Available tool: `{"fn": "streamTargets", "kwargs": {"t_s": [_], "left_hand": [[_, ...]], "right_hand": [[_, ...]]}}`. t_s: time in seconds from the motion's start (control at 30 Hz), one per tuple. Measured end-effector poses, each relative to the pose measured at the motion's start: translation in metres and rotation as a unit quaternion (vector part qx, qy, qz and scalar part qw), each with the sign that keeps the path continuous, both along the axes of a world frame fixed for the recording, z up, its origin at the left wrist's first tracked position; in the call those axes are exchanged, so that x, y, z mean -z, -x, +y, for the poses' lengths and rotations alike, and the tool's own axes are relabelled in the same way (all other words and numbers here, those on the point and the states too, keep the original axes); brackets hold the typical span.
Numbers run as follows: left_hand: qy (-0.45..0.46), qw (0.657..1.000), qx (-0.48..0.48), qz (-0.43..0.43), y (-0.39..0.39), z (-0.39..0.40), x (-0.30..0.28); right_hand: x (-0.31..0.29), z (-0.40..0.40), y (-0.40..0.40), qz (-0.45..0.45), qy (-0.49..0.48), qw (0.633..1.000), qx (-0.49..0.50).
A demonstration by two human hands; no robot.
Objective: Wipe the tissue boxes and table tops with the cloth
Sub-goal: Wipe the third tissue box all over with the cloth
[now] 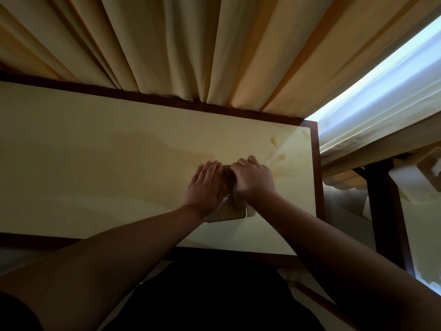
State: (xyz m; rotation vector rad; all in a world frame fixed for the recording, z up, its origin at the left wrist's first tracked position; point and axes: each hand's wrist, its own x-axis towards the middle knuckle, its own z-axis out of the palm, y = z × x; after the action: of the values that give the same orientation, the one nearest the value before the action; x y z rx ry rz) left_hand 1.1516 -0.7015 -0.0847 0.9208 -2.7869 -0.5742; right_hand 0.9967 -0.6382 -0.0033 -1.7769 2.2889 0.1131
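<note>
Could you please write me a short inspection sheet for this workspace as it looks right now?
Surface: cream table top with dark wood rim, damp streaks near the right end.
Job's things: tissue box under both hands; dark cloth on it.
Clutter: nothing seen.
Grippers: left hand flat on the box; right hand curled over the cloth.
Cables: nothing seen.
Surroundings: curtains behind; second table on the right.

Count, head view: two hands, left hand (207, 185) and right hand (253, 179), centre of frame; one tissue box (228, 212) under them; one cloth (228, 177) between them; two tables, near table (95, 163) mid-left, second table (381, 197) at right edge; one curtain (167, 44) across top.
</note>
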Motion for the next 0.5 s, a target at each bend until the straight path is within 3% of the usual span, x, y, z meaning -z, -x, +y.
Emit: {"fn": "streamTargets", "kwargs": {"t_s": [0.17, 0.5], "left_hand": [[0.003, 1.000, -0.001, 0.006, 0.001, 0.001, -0.001], [0.012, 1.000, -0.007, -0.023, 0.003, 0.002, 0.000]], "right_hand": [[0.006, -0.002, 0.004, 0.001, 0.018, 1.000, 0.020], [0.020, 0.089, -0.021, -0.032, 0.042, 0.998, -0.032]]}}
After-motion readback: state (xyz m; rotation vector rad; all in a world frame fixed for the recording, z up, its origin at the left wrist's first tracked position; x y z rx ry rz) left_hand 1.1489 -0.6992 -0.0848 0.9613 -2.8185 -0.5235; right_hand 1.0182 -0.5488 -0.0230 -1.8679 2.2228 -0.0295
